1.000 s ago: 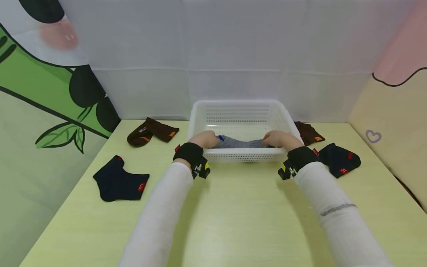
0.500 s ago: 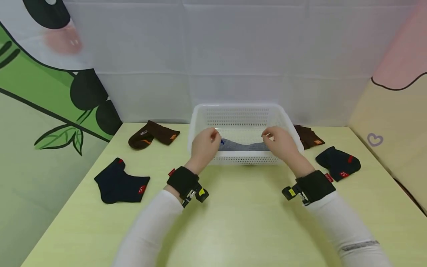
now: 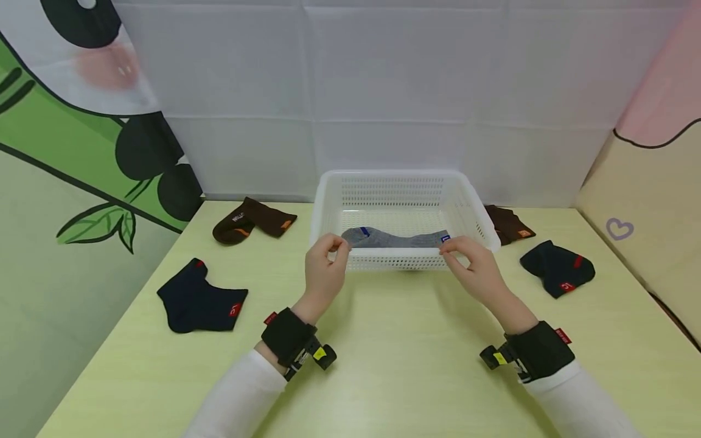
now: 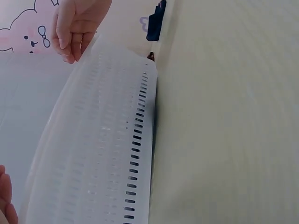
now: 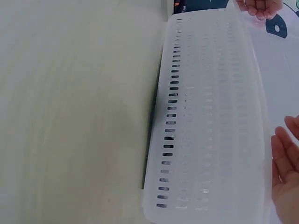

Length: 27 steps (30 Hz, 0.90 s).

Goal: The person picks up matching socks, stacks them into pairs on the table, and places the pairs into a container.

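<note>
A grey sock (image 3: 397,239) with blue marks lies stretched along the near side inside the white plastic basket (image 3: 405,260). My left hand (image 3: 324,274) hovers at the basket's front left corner, fingers loosely bent and holding nothing. Over the front right corner is my right hand (image 3: 479,271), also without anything in it, its fingertips overlapping the sock's blue-tagged end in the head view. In the right wrist view the right hand's fingers (image 5: 285,158) are relaxed beside the rim. Only fingertips (image 4: 5,198) of the left hand show at the edge of the left wrist view.
On the table's left lie a brown sock (image 3: 252,220) and a navy sock (image 3: 202,301). To the right are another brown sock (image 3: 506,224), partly behind the basket, and a navy sock (image 3: 558,267). A white cloth backdrop (image 3: 383,91) stands behind the basket.
Both hands have let go of the grey sock in the basket, lifted out and drawn back toward the body. The sock stays in the basket; the other socks have not moved.
</note>
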### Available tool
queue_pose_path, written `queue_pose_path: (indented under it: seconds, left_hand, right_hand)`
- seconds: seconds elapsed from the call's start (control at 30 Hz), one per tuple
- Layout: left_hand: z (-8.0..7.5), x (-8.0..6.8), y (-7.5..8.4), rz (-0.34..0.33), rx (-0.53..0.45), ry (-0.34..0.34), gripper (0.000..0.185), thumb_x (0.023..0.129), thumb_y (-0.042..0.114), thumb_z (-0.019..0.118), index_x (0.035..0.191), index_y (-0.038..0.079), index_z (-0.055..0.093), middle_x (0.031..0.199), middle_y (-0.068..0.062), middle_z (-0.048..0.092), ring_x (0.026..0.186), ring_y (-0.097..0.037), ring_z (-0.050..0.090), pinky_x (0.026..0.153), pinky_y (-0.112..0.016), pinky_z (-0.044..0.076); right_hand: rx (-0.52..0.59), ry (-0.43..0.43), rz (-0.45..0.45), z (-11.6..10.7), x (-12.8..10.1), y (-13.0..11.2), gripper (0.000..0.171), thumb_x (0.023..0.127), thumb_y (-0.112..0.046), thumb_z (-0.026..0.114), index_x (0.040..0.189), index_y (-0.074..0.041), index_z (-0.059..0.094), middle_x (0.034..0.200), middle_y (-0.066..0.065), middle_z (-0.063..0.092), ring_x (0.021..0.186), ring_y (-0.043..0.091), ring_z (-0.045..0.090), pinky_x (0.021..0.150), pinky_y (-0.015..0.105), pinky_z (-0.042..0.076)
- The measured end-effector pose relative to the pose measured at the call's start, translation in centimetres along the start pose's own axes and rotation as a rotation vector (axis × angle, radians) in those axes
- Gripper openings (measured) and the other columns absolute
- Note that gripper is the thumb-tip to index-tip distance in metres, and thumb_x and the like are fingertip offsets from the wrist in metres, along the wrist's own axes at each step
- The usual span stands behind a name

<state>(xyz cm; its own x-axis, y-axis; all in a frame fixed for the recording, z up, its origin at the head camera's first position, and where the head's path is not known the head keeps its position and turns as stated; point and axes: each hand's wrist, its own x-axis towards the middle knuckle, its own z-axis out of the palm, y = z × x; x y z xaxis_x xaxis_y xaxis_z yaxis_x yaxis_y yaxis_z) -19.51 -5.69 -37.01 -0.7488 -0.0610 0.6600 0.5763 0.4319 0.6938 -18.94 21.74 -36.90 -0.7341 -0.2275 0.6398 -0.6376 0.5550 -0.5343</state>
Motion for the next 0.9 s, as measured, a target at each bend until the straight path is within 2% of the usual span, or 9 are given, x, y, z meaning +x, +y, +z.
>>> queue_pose_path:
  seconds: [0.07,0.17,0.27,0.43,0.53,0.6,0.7,0.77,0.9]
  left_hand:
    - [-0.2,-0.6,0.0,-0.012,-0.008,-0.001,0.016,0.086,-0.001,0.051,0.074,0.000,0.061,0.074,-0.014,0.062,0.072,-0.026,0.058,0.070,-0.035,0.047]
    - [-0.4,-1.3,-0.1,-0.017,-0.020,-0.016,0.015,0.086,-0.002,0.051,0.074,0.000,0.061,0.075,-0.013,0.063,0.073,-0.026,0.059,0.071,-0.033,0.047]
    - [-0.5,-2.0,-0.4,-0.053,-0.037,-0.034,0.016,0.086,-0.003,0.051,0.075,0.001,0.061,0.075,-0.013,0.063,0.073,-0.024,0.058,0.071,-0.029,0.045]
    - [-0.6,-2.9,-1.1,-0.269,-0.126,-0.029,0.016,0.088,-0.002,0.053,0.076,0.000,0.063,0.074,-0.013,0.062,0.071,-0.013,0.055,0.068,-0.025,0.043]
    - [-0.6,-3.2,-1.6,-0.413,-0.232,-0.021,0.017,0.091,0.000,0.051,0.078,-0.004,0.062,0.075,-0.013,0.062,0.070,-0.009,0.054,0.070,-0.027,0.046]
    - [-0.7,-3.4,-1.9,-0.474,-0.285,-0.011,0.019,0.092,0.001,0.049,0.080,-0.007,0.061,0.075,-0.010,0.061,0.070,-0.008,0.055,0.073,-0.028,0.047]
    - [-0.8,-3.7,-2.6,-0.534,-0.314,0.017,0.020,0.092,0.001,0.047,0.080,-0.008,0.060,0.072,-0.002,0.059,0.069,-0.007,0.055,0.073,-0.026,0.047]
    - [-0.9,-4.0,-3.0,-0.570,-0.322,0.035,0.020,0.092,0.001,0.046,0.079,-0.008,0.059,0.070,0.002,0.058,0.069,-0.007,0.056,0.073,-0.026,0.047]
    - [-0.9,-4.4,-3.6,-0.641,-0.337,0.057,0.020,0.091,0.002,0.046,0.077,-0.004,0.059,0.069,0.005,0.058,0.068,-0.008,0.056,0.073,-0.026,0.047]
  right_hand:
    - [0.044,0.024,-0.003,0.0,-0.6,0.0,0.014,0.082,0.013,0.060,0.088,0.003,0.066,0.092,0.015,0.066,0.093,0.009,0.057,0.087,0.009,0.037]
    - [0.087,0.065,0.025,-0.1,-1.4,-0.1,0.016,0.081,0.015,0.060,0.088,0.002,0.067,0.092,0.015,0.065,0.096,-0.004,0.052,0.088,0.006,0.035]
    - [0.127,0.087,0.085,-0.2,-2.1,-0.3,0.015,0.083,0.014,0.058,0.088,0.002,0.066,0.092,0.014,0.064,0.096,-0.008,0.051,0.087,0.007,0.037]
    - [0.271,0.032,0.252,-0.4,-3.1,-0.3,0.009,0.090,0.008,0.054,0.093,0.007,0.063,0.090,-0.007,0.063,0.087,-0.006,0.054,0.079,0.009,0.043]
    - [0.439,0.012,0.375,-0.6,-3.6,0.1,0.013,0.095,0.001,0.050,0.094,0.006,0.062,0.086,-0.015,0.061,0.082,-0.002,0.057,0.077,0.010,0.046]
    - [0.611,0.022,0.448,-0.7,-3.9,0.3,0.018,0.097,-0.002,0.048,0.092,0.000,0.064,0.085,-0.012,0.062,0.081,0.001,0.058,0.078,0.012,0.048]
    - [0.891,0.023,0.528,-0.5,-4.3,0.6,0.026,0.099,-0.004,0.044,0.089,-0.012,0.067,0.085,-0.006,0.063,0.079,0.005,0.059,0.077,0.015,0.050]
    - [1.058,0.009,0.566,-0.2,-4.5,0.8,0.031,0.100,-0.004,0.041,0.088,-0.014,0.068,0.084,-0.004,0.064,0.078,0.006,0.060,0.076,0.018,0.050]
    - [1.239,-0.024,0.606,0.7,-4.7,1.2,0.035,0.101,-0.003,0.036,0.089,-0.011,0.068,0.082,-0.002,0.065,0.076,0.008,0.060,0.076,0.021,0.050]
